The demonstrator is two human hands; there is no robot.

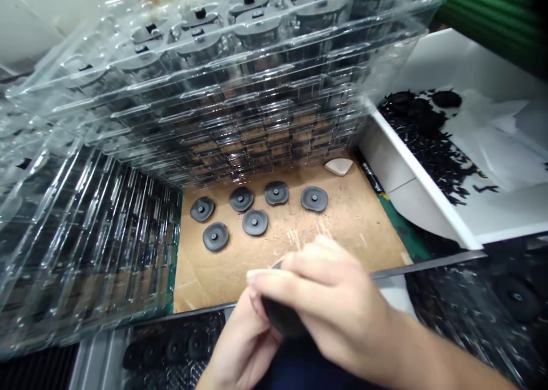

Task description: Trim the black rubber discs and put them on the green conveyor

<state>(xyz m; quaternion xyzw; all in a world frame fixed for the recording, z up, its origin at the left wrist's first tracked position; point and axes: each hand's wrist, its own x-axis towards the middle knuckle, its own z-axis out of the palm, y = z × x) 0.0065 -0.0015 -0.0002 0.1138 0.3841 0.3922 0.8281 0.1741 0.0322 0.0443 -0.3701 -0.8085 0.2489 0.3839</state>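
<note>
"Dark disc: where is it?"

"Between both hands, at the near edge of the cardboard. The right hand grips its upper side, thumb and fingers drawn in; the left hand closes round the other side, fingers partly hidden."

"How far along are things?"

"One disc is being handled; six grey discs lie apart on the cardboard, studs up. Finished or waiting, I cannot tell."

"Beyond those?"

"Stacked clear trays, plus black pieces in a white bin."

Discs on cardboard, stacked trays behind.
</note>
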